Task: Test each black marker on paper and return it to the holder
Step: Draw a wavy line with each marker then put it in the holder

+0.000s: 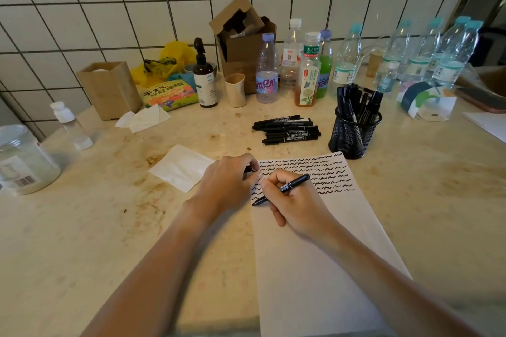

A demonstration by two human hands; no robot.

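Observation:
My right hand point(294, 204) grips a black marker point(284, 188) like a pen, its tip touching the white paper point(315, 268) at the left edge, below several rows of black squiggles. My left hand point(228, 183) rests at the paper's top left corner with fingers curled around a small black piece, likely the marker's cap point(248, 169), mostly hidden. A pile of several black markers point(287, 128) lies on the counter beyond the paper. The black mesh holder point(353, 131) stands at the paper's far right corner with several markers upright in it.
A white napkin point(182, 167) lies left of my left hand. Along the tiled wall stand several bottles point(267, 74), a cardboard box point(243, 44), a wooden box point(109, 89), a pump bottle point(204, 76) and a beige cup point(236, 89). A glass jar point(22, 159) sits far left.

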